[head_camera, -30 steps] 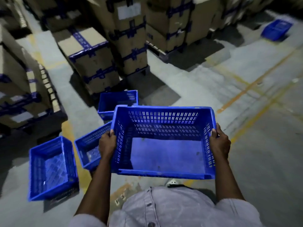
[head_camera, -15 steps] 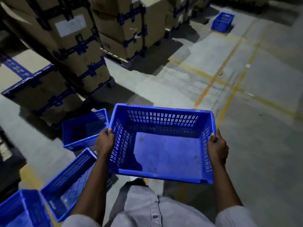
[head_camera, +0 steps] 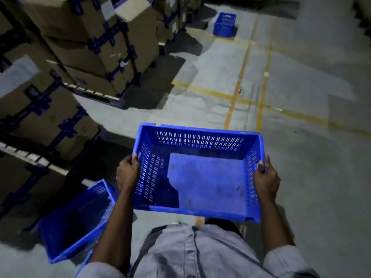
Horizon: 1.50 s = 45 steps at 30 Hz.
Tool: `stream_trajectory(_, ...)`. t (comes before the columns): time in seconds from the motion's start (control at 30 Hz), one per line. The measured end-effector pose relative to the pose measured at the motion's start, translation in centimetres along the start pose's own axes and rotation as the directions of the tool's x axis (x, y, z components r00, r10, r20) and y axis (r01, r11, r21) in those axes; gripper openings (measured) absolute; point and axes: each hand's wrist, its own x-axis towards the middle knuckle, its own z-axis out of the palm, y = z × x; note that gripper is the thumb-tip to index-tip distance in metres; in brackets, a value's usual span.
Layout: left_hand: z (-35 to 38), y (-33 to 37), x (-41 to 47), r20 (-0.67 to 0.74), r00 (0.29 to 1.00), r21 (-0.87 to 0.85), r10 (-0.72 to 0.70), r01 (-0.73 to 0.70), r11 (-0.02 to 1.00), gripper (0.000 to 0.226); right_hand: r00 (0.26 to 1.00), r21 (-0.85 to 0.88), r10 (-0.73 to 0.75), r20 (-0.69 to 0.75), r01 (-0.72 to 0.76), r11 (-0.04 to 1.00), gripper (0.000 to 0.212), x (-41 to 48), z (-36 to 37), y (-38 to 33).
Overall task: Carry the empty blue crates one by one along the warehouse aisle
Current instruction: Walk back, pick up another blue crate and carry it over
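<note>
An empty blue slotted crate (head_camera: pixel 202 185) is held level in front of my waist, above the concrete floor. My left hand (head_camera: pixel 127 172) grips its left wall at the rim, thumb on top. At the opposite side my right hand (head_camera: pixel 267 177) grips the right wall, fingers hooked over the edge. Nothing lies inside the crate. Another blue crate (head_camera: pixel 78 219) sits on the floor at my lower left, and a third blue crate (head_camera: pixel 224 25) stands far up the aisle.
Stacked cardboard boxes (head_camera: pixel 84 49) with dark blue strapping stand on pallets (head_camera: pixel 94 96) along the left side. Yellow floor lines (head_camera: pixel 239 75) run up the aisle ahead. Open concrete floor (head_camera: pixel 311 157) spreads to the right.
I have turned right with the crate still in both hands. The floor crates have slid out to my lower left, and the far crate now sits closer to the centre of view.
</note>
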Motion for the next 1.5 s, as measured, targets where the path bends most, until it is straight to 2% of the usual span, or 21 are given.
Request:
stream_trajectory(0.23, 6.1, 8.6, 11.1, 0.082, 0.994, 0.048, 0.07, -0.074, 0.996, 0.049, 0.993, 0.002, 0.092, -0.077, -0.092, 0.996, 0.047, 8.5, 5.4, -4.8)
stream_trajectory(0.47, 15.6, 19.2, 23.3, 0.119, 0.987, 0.016, 0.105, -0.107, 0.994, 0.049, 0.984, 0.067, 0.148, -0.101, -0.142, 0.988, 0.045, 22.6, 12.0, -10.7)
stream_trajectory(0.73, 22.1, 32.2, 35.7, 0.089, 0.987, -0.004, 0.137, -0.137, 0.991, 0.048, 0.988, 0.061, 0.11, -0.103, -0.104, 0.993, 0.046, 39.1, 16.8, -21.9)
stream_trajectory(0.87, 25.8, 37.3, 43.6, 0.066, 0.988, 0.018, 0.139, -0.14, 0.99, 0.056, 0.99, 0.054, 0.086, -0.114, -0.08, 0.995, 0.046, 46.5, 20.9, -26.7)
stream_trajectory(1.1, 33.5, 48.2, 58.9, 0.134, 0.985, -0.081, 0.106, -0.096, 0.992, 0.05, 0.989, 0.051, 0.093, -0.117, -0.087, 0.995, 0.046, 60.0, 30.0, -35.9)
stream_trajectory(1.2, 36.1, 54.3, 65.6, 0.149, 0.984, -0.094, 0.097, -0.084, 0.992, 0.057, 0.988, 0.069, 0.097, -0.123, -0.089, 0.994, 0.047, 65.8, 33.0, -40.5)
stream_trajectory(1.3, 38.7, 59.8, 71.3, 0.17, 0.981, -0.109, 0.099, -0.081, 0.991, 0.06, 0.979, 0.095, 0.113, -0.169, -0.098, 0.991, 0.047, 70.9, 34.9, -45.0)
stream_trajectory(1.43, 42.4, 66.3, 77.1, 0.203, 0.972, -0.122, 0.119, -0.095, 0.988, 0.049, 0.964, 0.067, 0.129, -0.234, -0.116, 0.991, 0.047, 77.2, 37.8, -49.0)
stream_trajectory(1.5, 44.9, 68.8, 80.2, 0.207, 0.973, -0.121, 0.103, -0.079, 0.989, 0.054, 0.959, 0.072, 0.117, -0.257, -0.102, 0.992, 0.046, 80.8, 39.6, -50.3)
